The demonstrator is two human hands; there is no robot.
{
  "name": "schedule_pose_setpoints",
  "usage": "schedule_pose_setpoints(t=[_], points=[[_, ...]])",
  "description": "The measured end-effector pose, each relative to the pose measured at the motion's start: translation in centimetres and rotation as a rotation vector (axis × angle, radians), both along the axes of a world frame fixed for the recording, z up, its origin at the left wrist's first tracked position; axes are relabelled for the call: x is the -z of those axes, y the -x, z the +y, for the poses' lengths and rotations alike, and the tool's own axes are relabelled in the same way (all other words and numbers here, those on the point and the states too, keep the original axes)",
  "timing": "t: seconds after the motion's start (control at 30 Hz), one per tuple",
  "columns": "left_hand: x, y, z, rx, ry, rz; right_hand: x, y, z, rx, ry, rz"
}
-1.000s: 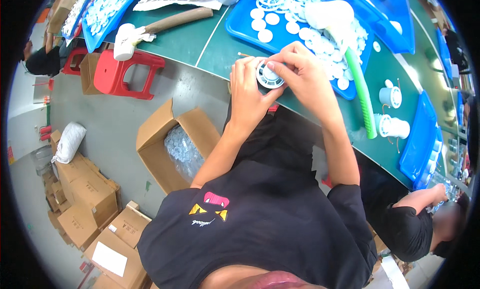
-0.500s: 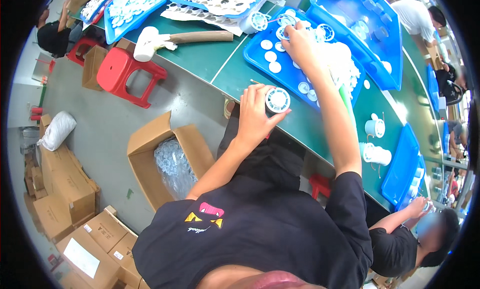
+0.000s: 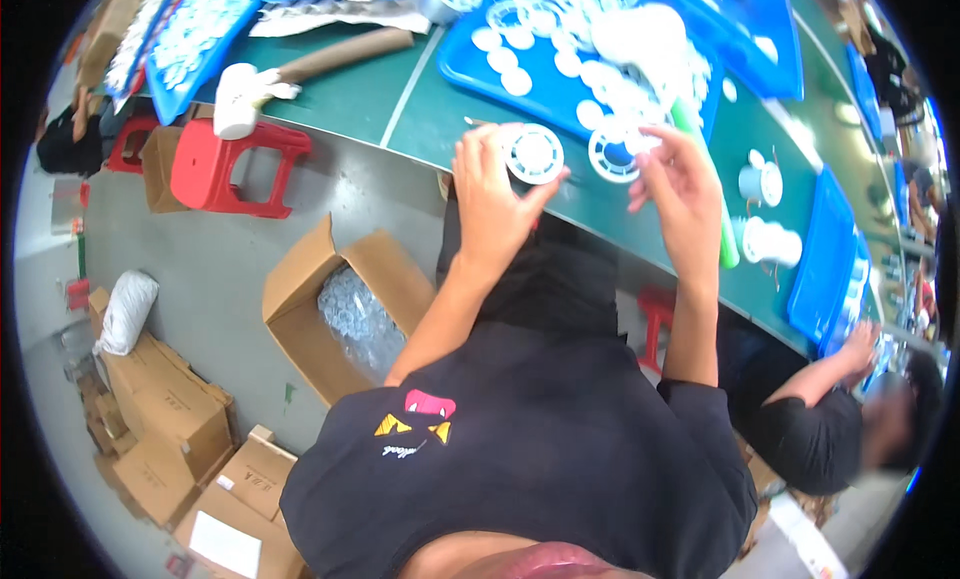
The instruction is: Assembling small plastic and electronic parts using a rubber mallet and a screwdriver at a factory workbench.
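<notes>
While white cylinder [image 3: 536, 154] is clasped round its side by left hand [image 3: 490, 197], slotted ring [image 3: 598, 155] is pinched at edge by right hand [image 3: 686, 184], beside clasp; both best held level, faces uncovered.

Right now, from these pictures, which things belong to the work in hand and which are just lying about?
Apparently belonging:
round white slotted-face housing, in the left hand
white slotted plastic ring, in the right hand
blue plastic tray with flat white discs

Apparently just lying about:
white-headed mallet with brown handle
red plastic stool
open brown cardboard box
</notes>
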State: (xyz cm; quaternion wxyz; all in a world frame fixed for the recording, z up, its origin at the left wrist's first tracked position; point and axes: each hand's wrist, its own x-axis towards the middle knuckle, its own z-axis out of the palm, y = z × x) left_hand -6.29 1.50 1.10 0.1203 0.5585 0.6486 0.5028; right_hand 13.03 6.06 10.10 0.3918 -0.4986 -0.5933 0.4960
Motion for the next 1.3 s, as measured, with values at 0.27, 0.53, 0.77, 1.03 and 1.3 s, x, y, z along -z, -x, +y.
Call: schedule_pose_setpoints(t=[0.27,0.53,0.77,1.03,1.3], points=[[1.1,-1.5,0.2,-0.003,-0.002,0.017,4.3,-3.8,-6.4,0.114,-0.074,-0.463],[1.0,-1.3,-1.0,-0.008,0.023,-0.007,5.3,-4.4,-5.3,-0.064,-0.356,-0.653],[2.9,-2.2,-1.3,-0.074,-0.104,0.012,3.4,4.2,-1.9,-0.076,-0.721,-0.417],[3.2,-2.4,-0.9,-0.115,-0.153,0.027,4.5,6.9,-1.6,-0.035,-0.606,-0.529],[2.8,-2.4,-0.7,-0.108,-0.149,0.039,4.1,7.2,-2.0,0.017,-0.62,-0.619]])
